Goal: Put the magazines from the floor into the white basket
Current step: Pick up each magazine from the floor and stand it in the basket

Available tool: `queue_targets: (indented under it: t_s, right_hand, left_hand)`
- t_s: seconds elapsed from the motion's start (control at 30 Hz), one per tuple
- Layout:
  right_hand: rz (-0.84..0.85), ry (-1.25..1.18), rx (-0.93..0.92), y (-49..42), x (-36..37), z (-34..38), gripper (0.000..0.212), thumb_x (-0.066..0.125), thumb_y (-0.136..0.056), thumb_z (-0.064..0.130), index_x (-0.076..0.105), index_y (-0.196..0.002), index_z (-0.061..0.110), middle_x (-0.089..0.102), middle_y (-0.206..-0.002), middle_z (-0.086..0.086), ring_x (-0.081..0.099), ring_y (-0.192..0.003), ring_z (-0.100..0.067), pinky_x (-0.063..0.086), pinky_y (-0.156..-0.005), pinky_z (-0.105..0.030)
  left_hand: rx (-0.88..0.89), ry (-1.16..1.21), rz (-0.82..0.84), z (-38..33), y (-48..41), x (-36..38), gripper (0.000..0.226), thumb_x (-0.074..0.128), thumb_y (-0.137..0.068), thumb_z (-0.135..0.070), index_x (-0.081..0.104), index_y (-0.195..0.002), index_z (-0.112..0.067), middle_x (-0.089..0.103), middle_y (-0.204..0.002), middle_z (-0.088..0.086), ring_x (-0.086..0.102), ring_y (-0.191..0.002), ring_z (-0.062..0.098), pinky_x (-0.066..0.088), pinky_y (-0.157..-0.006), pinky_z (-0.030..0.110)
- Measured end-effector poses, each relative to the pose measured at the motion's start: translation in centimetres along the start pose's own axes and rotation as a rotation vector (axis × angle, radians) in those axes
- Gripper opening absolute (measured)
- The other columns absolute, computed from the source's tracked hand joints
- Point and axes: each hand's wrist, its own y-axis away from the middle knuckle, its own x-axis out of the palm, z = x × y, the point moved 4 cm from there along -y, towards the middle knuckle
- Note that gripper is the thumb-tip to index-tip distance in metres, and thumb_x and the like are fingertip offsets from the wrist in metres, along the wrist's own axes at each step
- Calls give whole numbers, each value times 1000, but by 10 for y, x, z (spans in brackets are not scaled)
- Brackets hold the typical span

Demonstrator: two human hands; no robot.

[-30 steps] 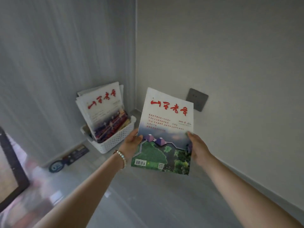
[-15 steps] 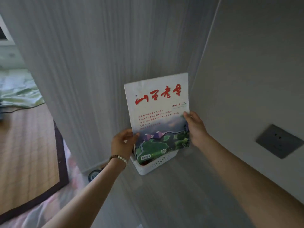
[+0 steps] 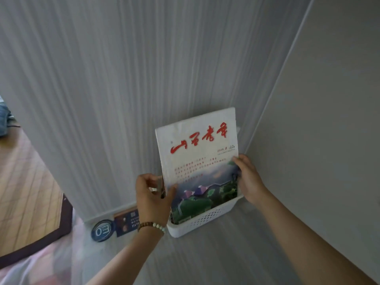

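- left hand (image 3: 153,199): sitting at the magazine's left edge, thumb lying on the front cover, fingers curling behind the edge; grasping the magazine, and perhaps also touching the darker copies standing behind it, though that is hard to tell.
- magazine (image 3: 200,161): standing nearly upright between the two hands, long axis running up and down and tilting slightly back toward the wall; red title at the top, green landscape at the bottom; the lower edge is already dipping inside the basket, the upper part rising well above the rim.
- basket (image 3: 207,220): white, perforated, sitting on the floor in the corner where two walls are meeting; lying directly below both hands; other magazines appear to be standing in it behind the front copy.
- right hand (image 3: 247,179): gripping the magazine's right edge, fingertips pressing on the cover, palm lying outside the edge, just above the basket's right rim.
- key relation: the magazine is lying between the hands, neither hand clearly nearer; the coming move, as judged, is turning on sliding it straight down along its long axis until it is bottoming out, then letting go.
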Motion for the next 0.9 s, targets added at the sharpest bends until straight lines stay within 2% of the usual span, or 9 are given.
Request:
queue_targets:
  t_s: [0.03, 0.1, 0.2, 0.3, 0.4, 0.47, 0.63, 0.77, 0.9]
  right_hand:
    - [21, 13, 13, -2, 1, -7, 5, 48, -95, 21, 51, -93, 17, 62, -105, -7, 60, -85, -16, 47, -59, -21]
    - [50, 26, 8, -9, 5, -12, 30, 58, -88, 31, 48, -108, 12, 63, -107, -7, 64, -88, -15, 51, -59, -21]
    - [45, 118, -34, -27, 9, -11, 79, 68, -68, 54, 37, -132, 20, 58, -124, -3, 61, -106, -17, 56, -81, -34]
    - [74, 156, -15, -43, 6, -16, 97, 68, -57, 70, 39, -136, 22, 58, -128, 1, 59, -113, -20, 52, -92, -40]
    - [172, 145, 32, -53, 12, -23, 98, 67, -50, 78, 47, -127, 21, 65, -120, 0, 65, -96, -16, 56, -76, -31]
    - [158, 107, 44, -60, 12, -27, 99, 68, -47, 75, 45, -126, 19, 65, -119, -1, 64, -102, -16, 54, -87, -35]
    - [159, 119, 10, -57, 16, -23, 91, 64, -56, 66, 44, -129, 15, 64, -119, -4, 62, -108, -22, 52, -93, -42]
    - [216, 68, -17, -41, 20, -8, 72, 59, -69, 61, 56, -123, 13, 69, -113, -11, 67, -93, -27, 57, -61, -29]
    - [169, 34, -140, -30, 16, 18, 70, 69, -62, 56, 59, -120, 19, 72, -108, -9, 70, -98, -27, 57, -83, -46]
  left_hand:
    - [-36, -4, 36, 3, -1, 5, 46, 75, -70, -13, 38, -95, -25, 48, -94, -7, 52, -84, 9, 51, -69, 15]
    - [-74, 34, 137, 5, -4, 17, 57, 73, -73, -14, 32, -111, -28, 45, -111, -8, 50, -98, 10, 52, -82, 28]
    - [-54, 129, 255, 1, -8, 32, 59, 68, -77, -20, 33, -125, -26, 48, -121, -8, 51, -105, 12, 51, -86, 36]
    - [-34, 163, 264, 0, -15, 34, 62, 67, -69, -36, 39, -123, -28, 54, -122, -7, 57, -106, 16, 51, -88, 41]
    - [-65, 181, 320, -1, -23, 34, 74, 68, -57, -47, 43, -125, -26, 58, -125, -1, 59, -110, 25, 50, -91, 54]
    - [-82, 240, 367, -1, -27, 36, 76, 69, -57, -44, 43, -126, -27, 59, -124, -1, 60, -109, 24, 50, -89, 53]
    - [-58, 209, 362, -3, -31, 36, 79, 70, -57, -40, 40, -128, -23, 58, -125, 1, 60, -108, 23, 51, -89, 53]
    - [-36, 186, 304, -1, -30, 31, 72, 69, -55, -40, 47, -121, -23, 63, -117, -1, 64, -98, 17, 56, -74, 33]
    - [-3, 220, 278, -4, -25, 28, 71, 69, -52, -42, 49, -117, -24, 64, -113, -2, 64, -94, 14, 56, -67, 26]
